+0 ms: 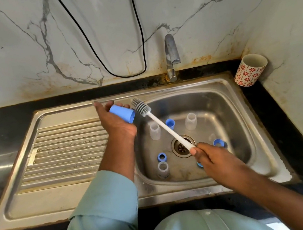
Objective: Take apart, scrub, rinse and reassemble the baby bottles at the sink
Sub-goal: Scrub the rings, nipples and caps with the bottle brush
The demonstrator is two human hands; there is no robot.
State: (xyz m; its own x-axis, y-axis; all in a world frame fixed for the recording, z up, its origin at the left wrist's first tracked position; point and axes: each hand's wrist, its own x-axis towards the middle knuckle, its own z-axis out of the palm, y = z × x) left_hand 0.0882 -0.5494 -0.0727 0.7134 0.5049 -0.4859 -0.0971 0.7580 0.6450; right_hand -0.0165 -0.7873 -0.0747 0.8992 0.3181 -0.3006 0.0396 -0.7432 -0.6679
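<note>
Right hand point(208, 157) grips the brush point(159, 125) by its handle end over the sink point(244, 122); left hand point(114, 119) holds a blue cap point(123, 115), mouth toward the bristles, which sit just beside it, not inside. Scrub step, I'd say: next, steer the head into the cap and twist. Bottles point(155, 131) and rings wait in the basin; no readable writing anywhere.

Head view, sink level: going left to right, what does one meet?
Drainboard → left hand gripping a blue cap → brush head → drain → right hand gripping the brush handle → patterned cup.
</note>
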